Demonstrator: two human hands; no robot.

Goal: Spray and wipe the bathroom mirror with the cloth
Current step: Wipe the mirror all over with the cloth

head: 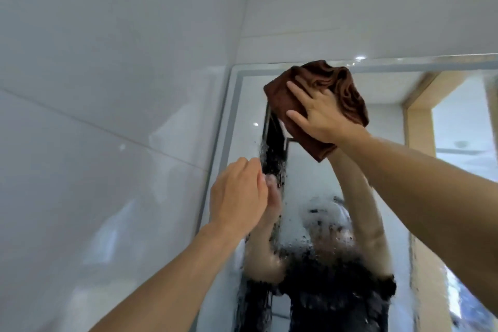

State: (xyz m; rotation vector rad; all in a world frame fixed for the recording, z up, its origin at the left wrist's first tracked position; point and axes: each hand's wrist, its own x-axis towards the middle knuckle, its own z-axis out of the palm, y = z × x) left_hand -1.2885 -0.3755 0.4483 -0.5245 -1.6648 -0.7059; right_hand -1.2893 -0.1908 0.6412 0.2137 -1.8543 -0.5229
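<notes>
A brown cloth [334,81] lies bunched against the upper part of the bathroom mirror [388,127], just below its top edge. My right hand [320,113] presses flat on the cloth with fingers spread and straight. Lower and to the left, my left hand [237,197] is raised to the glass and holds nothing; its fingertips touch the mirror and meet their own reflection. The lower half of the mirror is covered with spray droplets and runs that blur the reflection. No spray bottle is in view.
Glossy white wall tiles [107,89] fill the left side and the space above the mirror. A frosted band [233,116] borders the mirror's left and top edges. A wooden door frame [417,129] shows in the reflection at the right.
</notes>
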